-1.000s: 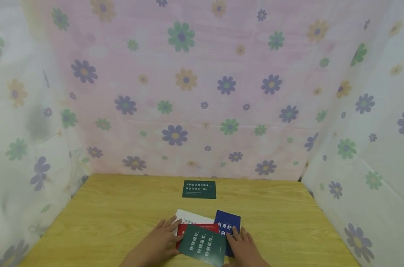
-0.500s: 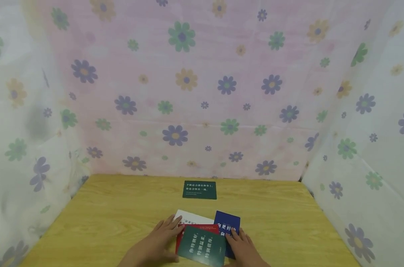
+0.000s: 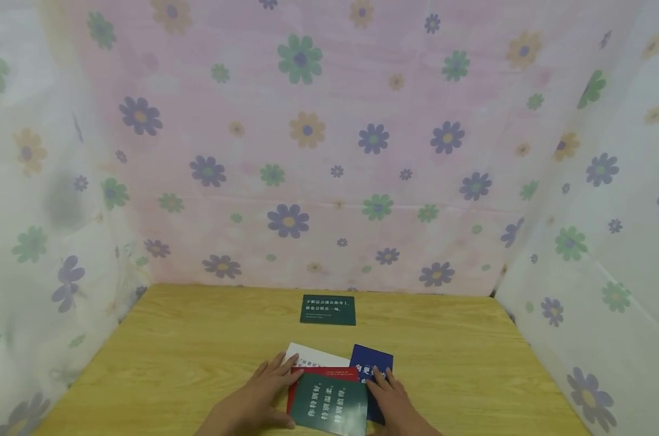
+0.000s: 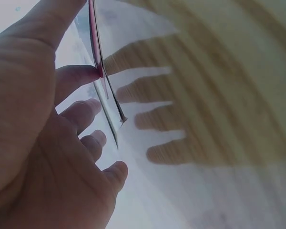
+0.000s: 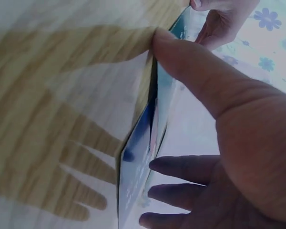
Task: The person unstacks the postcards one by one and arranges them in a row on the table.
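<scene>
On the head view's table (image 3: 198, 339) I count five cards; the far green card (image 3: 328, 310) lies alone; the near green card (image 3: 329, 412) overlaps the red card (image 3: 340, 373) and blue card (image 3: 371, 356), the white card (image 3: 314, 355) just beyond; two hands flank them, perhaps against slipping; left wrist: the left hand (image 4: 62, 143) spreads wide, unpinched, touching red; right wrist: the right hand (image 5: 229, 129) spreads wide, fingers straight by blue.

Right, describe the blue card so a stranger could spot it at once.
On the wooden table, find the overlapping cards. The blue card lies rightmost, partly covered by the right hand. Its neighbours are white, red and green; it alone is blue.
</scene>
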Available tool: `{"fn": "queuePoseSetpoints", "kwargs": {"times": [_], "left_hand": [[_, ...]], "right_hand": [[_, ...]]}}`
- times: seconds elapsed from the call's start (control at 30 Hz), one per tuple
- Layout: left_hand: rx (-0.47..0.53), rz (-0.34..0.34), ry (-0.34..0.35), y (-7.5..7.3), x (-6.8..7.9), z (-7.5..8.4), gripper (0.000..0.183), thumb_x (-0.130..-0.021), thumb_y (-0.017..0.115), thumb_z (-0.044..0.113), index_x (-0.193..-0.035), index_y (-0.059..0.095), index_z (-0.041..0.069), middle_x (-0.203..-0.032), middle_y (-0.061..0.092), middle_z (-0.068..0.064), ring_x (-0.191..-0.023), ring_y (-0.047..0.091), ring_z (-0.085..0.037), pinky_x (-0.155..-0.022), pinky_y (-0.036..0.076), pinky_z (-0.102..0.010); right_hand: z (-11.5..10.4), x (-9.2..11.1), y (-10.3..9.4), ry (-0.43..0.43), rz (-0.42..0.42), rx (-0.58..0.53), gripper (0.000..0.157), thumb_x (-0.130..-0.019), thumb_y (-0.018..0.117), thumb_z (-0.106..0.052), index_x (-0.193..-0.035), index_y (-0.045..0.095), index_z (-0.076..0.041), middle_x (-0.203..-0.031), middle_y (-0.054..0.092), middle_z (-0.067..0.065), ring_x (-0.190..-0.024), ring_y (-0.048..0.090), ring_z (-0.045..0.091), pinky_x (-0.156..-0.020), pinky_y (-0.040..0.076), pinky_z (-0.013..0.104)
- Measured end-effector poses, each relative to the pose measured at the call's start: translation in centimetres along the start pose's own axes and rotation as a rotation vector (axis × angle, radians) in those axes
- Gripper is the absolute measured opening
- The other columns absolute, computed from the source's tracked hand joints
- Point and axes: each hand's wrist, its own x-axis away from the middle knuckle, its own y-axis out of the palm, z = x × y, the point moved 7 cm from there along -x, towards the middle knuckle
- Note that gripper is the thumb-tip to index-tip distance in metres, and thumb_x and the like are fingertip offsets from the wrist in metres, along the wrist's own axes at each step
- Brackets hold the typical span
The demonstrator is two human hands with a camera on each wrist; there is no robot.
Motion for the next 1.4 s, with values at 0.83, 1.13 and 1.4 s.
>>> {"fn": "queuePoseSetpoints", "kwargs": {"times": [0.83, 1.13, 1.4], "left_hand": [[0.093, 0.049, 0.092, -0.4, 0.7, -0.4, 0.103, -0.072, 0.088, 0.051, -0.156, 0.042, 0.013, -0.169, 0.025, -0.005, -0.157, 0.007, -0.039, -0.122, 0.008, -0.068], [0.064, 0.153, 0.202, -1.4, 1.8, 0.5, 0.105, -0.073, 0.087, 0.051, -0.156, 0.040, 0.006, -0.168, 0.025, -0.013, -0.154, 0.009, -0.048, -0.117, 0.013, -0.075], [0.047, 0.186, 0.147, -1.6, 1.9, 0.9, 0.102, -0.076, 0.087, 0.047, -0.158, 0.037, 0.015, -0.170, 0.019, -0.009, -0.156, 0.004, -0.044, -0.120, 0.007, -0.072]], "right_hand": [[0.1, 0.8, -1.1, -0.053, 0.146, -0.168, 0.106, -0.064, 0.095, -0.042, -0.147, 0.047, 0.001, -0.161, 0.027, 0.032, -0.148, 0.012, 0.060, -0.112, 0.015, 0.081], [0.1, 0.8, -1.6, -0.017, 0.137, -0.190, 0.104, -0.063, 0.095, -0.044, -0.146, 0.049, -0.003, -0.163, 0.027, 0.028, -0.150, 0.012, 0.058, -0.111, 0.019, 0.081], [0.3, 0.4, -2.4, -0.019, 0.165, -0.155, 0.102, -0.062, 0.097, -0.037, -0.146, 0.050, -0.003, -0.163, 0.030, 0.025, -0.150, 0.014, 0.055, -0.110, 0.026, 0.078]]}}
